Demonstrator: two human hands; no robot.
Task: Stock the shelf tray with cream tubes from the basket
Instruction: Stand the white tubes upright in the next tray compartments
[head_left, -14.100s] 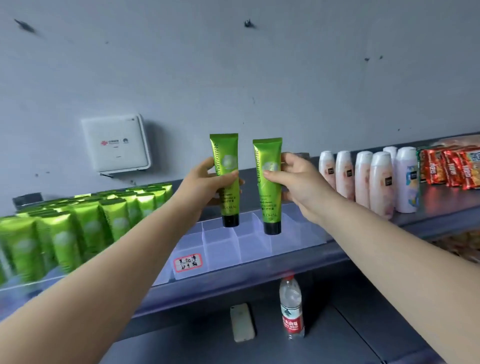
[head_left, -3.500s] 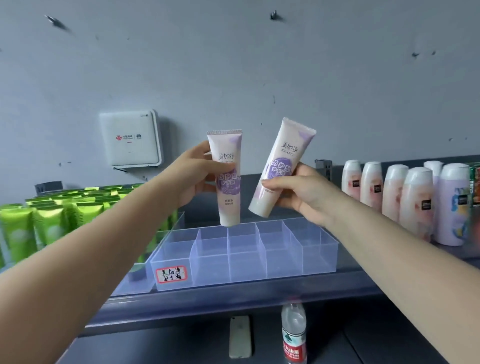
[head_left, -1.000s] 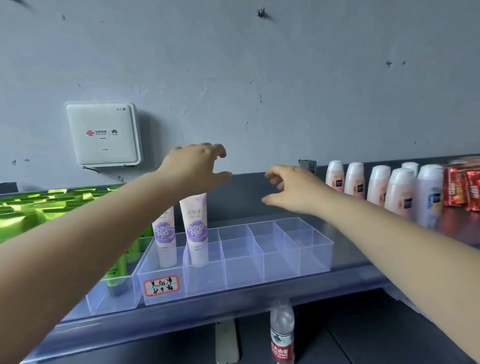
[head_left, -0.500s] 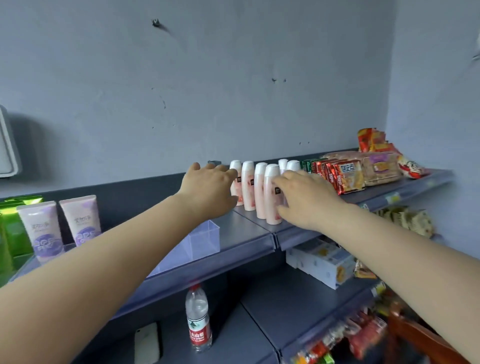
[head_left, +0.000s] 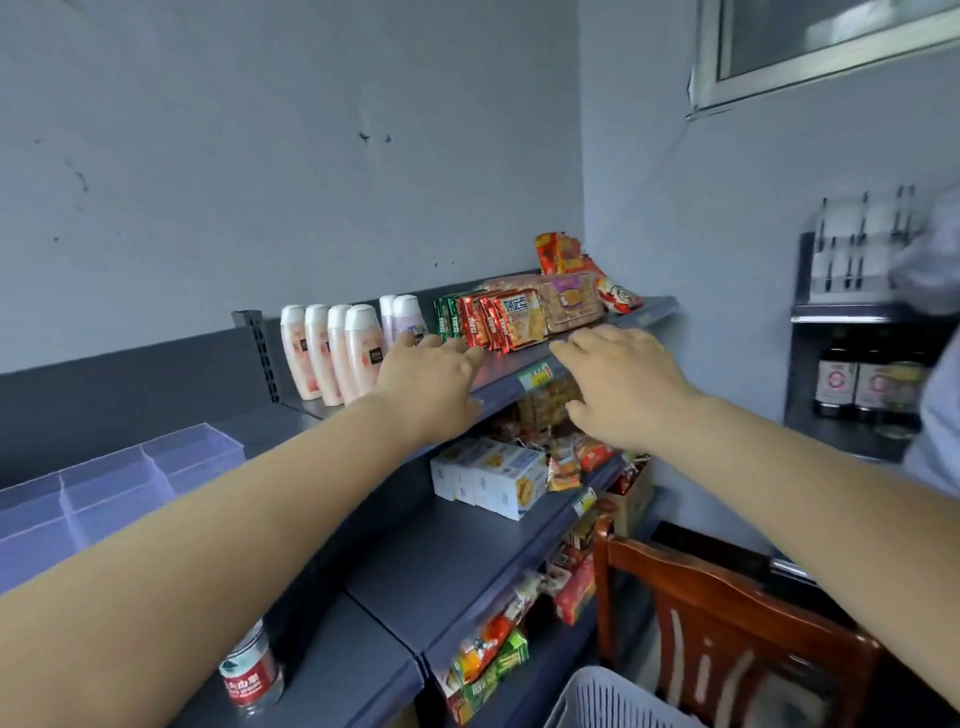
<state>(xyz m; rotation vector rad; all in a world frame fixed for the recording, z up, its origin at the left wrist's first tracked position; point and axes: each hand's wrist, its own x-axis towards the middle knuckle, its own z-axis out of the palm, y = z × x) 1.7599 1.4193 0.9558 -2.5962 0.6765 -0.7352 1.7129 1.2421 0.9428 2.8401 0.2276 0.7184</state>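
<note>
Both hands are empty, fingers loosely spread; the basket (head_left: 613, 701) lies at five o'clock, nearer the right hand (head_left: 618, 389) than the left hand (head_left: 431, 384).

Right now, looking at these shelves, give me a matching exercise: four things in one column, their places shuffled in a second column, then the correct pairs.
Things:
1. pink lotion bottles
2. clear divided tray
3. water bottle
4. white basket

Places:
A. bottom edge of the view, beside the wooden chair
B. far left on the top shelf
C. upright on the top shelf, just left of the left hand
D. on the lower shelf, under the left forearm

Pairs: 1-C, 2-B, 3-D, 4-A
</note>
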